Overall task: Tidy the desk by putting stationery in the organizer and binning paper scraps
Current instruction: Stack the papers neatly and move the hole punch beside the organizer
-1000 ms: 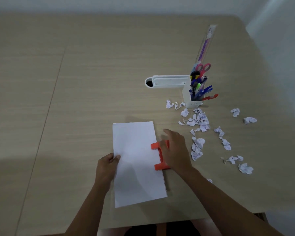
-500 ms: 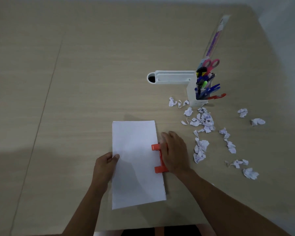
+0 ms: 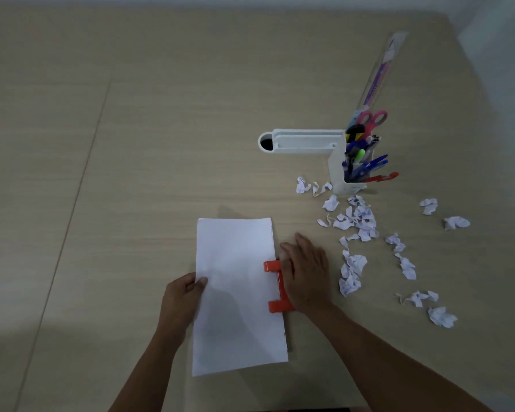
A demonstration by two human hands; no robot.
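A white stack of paper [image 3: 238, 295] lies on the desk in front of me. My left hand [image 3: 183, 298] pinches its left edge. An orange hole punch [image 3: 275, 288] sits on the paper's right edge, and my right hand [image 3: 306, 276] rests flat on top of it. Several crumpled paper scraps [image 3: 357, 221] are scattered to the right. Behind them stands a white organizer [image 3: 338, 171] holding pens, pink scissors [image 3: 372, 118] and a long clear ruler [image 3: 378, 75].
The wooden desk [image 3: 131, 144] has a seam running diagonally on the left. Its right edge meets a pale wall at the far right. A white tray arm with a dark hole [image 3: 266, 142] extends left from the organizer.
Both hands stay on the paper and the punch. The view has shifted slightly, so everything sits a little further right and higher.
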